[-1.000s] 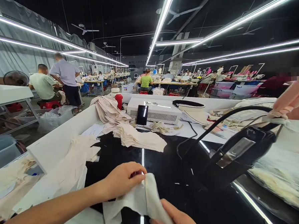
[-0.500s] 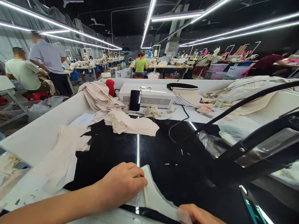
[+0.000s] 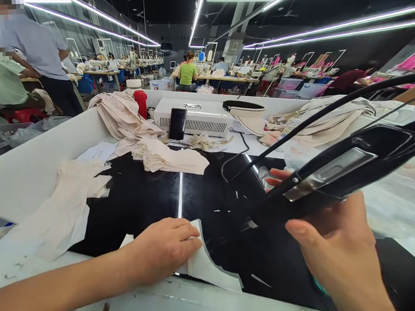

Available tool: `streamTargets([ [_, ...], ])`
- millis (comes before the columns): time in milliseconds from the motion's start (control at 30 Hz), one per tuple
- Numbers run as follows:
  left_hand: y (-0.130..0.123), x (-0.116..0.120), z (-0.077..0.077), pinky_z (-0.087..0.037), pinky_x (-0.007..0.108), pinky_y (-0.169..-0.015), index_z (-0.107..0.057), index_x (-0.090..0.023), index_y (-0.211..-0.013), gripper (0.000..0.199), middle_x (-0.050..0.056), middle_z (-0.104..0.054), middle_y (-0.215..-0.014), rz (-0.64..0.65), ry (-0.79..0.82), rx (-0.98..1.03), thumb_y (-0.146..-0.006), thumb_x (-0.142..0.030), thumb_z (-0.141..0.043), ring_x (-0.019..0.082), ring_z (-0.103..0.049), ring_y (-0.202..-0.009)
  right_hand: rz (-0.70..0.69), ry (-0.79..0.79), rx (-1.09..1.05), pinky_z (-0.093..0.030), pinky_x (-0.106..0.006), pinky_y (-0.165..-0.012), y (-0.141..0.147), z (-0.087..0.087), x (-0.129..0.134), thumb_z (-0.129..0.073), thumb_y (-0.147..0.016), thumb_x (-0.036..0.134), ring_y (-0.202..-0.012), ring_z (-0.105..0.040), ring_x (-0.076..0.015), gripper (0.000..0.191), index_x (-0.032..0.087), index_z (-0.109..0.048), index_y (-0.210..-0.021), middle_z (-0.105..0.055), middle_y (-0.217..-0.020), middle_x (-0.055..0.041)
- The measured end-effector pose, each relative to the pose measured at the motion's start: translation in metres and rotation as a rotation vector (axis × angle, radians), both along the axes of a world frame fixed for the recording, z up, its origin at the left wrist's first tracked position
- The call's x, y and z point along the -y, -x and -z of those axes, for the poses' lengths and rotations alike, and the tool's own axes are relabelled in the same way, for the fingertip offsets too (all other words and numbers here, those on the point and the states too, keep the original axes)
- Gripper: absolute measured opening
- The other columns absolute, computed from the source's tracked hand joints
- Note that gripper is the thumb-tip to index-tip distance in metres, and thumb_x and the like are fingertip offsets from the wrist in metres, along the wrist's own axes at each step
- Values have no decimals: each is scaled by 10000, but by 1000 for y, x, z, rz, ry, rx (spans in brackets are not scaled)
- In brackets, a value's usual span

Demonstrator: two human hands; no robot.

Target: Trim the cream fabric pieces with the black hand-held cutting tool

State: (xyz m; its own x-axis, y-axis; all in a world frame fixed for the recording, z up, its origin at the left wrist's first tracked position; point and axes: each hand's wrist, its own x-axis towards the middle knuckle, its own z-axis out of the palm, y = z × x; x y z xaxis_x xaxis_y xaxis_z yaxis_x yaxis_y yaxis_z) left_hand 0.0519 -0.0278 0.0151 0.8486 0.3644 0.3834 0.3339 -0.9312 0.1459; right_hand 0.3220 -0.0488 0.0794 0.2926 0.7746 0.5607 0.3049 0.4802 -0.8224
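Near the front edge of a glossy black board (image 3: 216, 197), my left hand (image 3: 167, 250) presses a cream cut fabric piece (image 3: 211, 266) flat, fingers together. The piece has a curved right edge. My right hand (image 3: 344, 246) wraps round a black corded tool (image 3: 320, 177) with a metal plate on its side. My thumb shows on the near side, some fingertips on the far side. The tool's lower end is dark against the board, so its tip is unclear. Part of a teal thing (image 3: 317, 284) shows beside my right wrist.
A stack of cream fabric pieces (image 3: 173, 159) and loose fabric (image 3: 57, 205) lie left and behind. At the back stand a vented white box (image 3: 191, 117), a phone (image 3: 177, 123), a red bottle (image 3: 140, 103) and a visor (image 3: 247, 116). A black cable (image 3: 330, 107) arcs across the right. People sit and stand beyond.
My right hand has left the fabric's lower right corner and gone up to the black tool, which has shifted left. My left hand stays on the fabric. The view has turned slightly.
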Motion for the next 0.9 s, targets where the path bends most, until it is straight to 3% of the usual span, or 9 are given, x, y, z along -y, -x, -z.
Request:
streamTargets([
  [100,-10,1,1,-560,315,-922,-643,-140,-1036,156,98,-702,-1093,-18,-34,-22,-1001,-46,-523,191,-658,-1014,-57,-104,-114,-662,-414,-790,31,-11,-16,-899,-754,436,-895,-750,-235,504,330,-649,-1178,-742,-1104,-33],
  [233,-16,3,6,-554,322,-865,-614,-155,-936,162,71,-665,-960,-52,-92,-93,-999,-41,-518,188,-634,-881,-39,-164,-169,-607,-301,-638,54,-8,-30,-862,-814,347,-681,-668,-141,357,295,-630,-1080,-701,-910,44],
  [533,-16,14,27,-534,360,-927,-609,-158,-906,163,72,-663,-969,-95,-251,-101,-1013,-60,-534,202,-627,-937,-232,-192,-291,-551,-321,-587,77,11,-49,-780,-879,371,-615,-617,-144,338,322,-611,-1167,-642,-850,54],
  [900,-18,19,26,-534,342,-895,-610,-172,-886,217,36,-629,-866,-104,-219,-73,-967,16,-536,190,-610,-873,-293,-144,-379,-553,-309,-535,86,12,-52,-810,-829,430,-573,-621,-149,360,300,-613,-1102,-641,-791,50],
])
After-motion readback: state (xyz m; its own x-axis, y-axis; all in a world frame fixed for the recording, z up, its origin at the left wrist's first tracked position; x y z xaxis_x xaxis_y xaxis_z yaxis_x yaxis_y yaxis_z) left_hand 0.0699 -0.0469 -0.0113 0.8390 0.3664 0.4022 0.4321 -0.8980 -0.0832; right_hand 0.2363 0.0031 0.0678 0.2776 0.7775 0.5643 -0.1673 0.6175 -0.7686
